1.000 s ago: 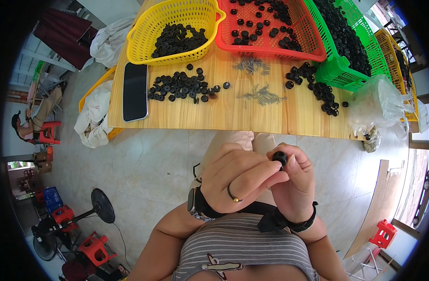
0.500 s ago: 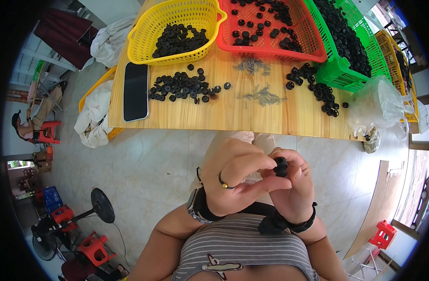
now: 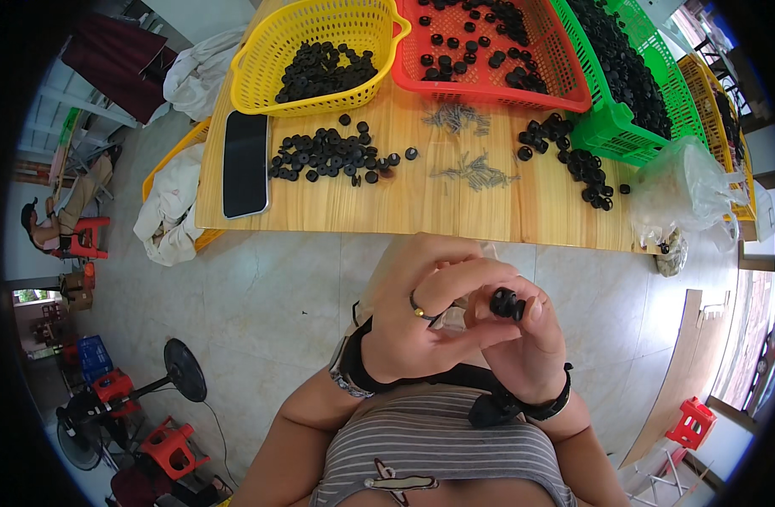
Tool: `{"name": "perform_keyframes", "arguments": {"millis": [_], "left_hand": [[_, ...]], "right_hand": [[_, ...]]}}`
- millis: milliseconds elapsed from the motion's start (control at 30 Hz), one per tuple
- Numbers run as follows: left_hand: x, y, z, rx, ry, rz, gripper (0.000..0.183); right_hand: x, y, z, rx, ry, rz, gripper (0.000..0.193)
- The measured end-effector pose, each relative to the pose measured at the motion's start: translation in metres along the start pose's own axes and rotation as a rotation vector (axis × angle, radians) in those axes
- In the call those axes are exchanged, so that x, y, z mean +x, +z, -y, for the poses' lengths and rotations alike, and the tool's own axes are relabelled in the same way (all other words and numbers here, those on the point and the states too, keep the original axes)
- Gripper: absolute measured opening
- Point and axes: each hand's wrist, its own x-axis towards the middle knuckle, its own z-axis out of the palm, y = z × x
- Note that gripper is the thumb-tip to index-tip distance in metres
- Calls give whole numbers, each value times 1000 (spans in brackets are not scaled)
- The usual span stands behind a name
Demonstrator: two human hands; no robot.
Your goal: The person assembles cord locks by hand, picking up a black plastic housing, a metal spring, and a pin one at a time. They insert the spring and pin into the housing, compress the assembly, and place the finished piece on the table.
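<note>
In front of my body, just off the table's near edge, both hands meet around a small black wheel-like piece (image 3: 507, 304). It looks like two round parts side by side, lying tilted. My right hand (image 3: 540, 346) grips it between thumb and curled fingers. Thumb and forefinger of my left hand (image 3: 425, 308) close round the same piece from the left; their exact contact is partly hidden. Beyond the hands, metal pins (image 3: 476, 171) lie in two loose piles on the wooden table (image 3: 362, 207). Black discs (image 3: 324, 156) are scattered left of them, black wheel-like rings (image 3: 582, 173) to the right.
A yellow basket (image 3: 244, 78), a red basket (image 3: 489, 95) and a green crate (image 3: 617, 135) hold black parts along the table's back. A phone (image 3: 246, 165) lies at the left. A clear plastic bag (image 3: 683, 190) hangs at the right corner. A fan (image 3: 185, 372) stands lower left.
The black piece has turned from upright to tilted sideways between my fingers. My left forefinger has shifted up and to the right over it.
</note>
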Motion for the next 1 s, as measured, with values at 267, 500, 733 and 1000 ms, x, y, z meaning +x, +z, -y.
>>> {"name": "perform_keyframes", "arguments": {"millis": [267,500,733,1000], "left_hand": [[3,-5,-3,1,-1,102,30],[0,-8,-3,54,43,139,29],[1,-9,-3,150,167,109,31],[0,-7,-5,103,80,101,34]], "right_hand": [[1,10,-2,-108,-86,-28,39],[-3,9,-6,-271,-206,-52,38],[-7,8,-4,-512,-251,-73,37],[-1,11,0,-431,-191,-13,41]]}}
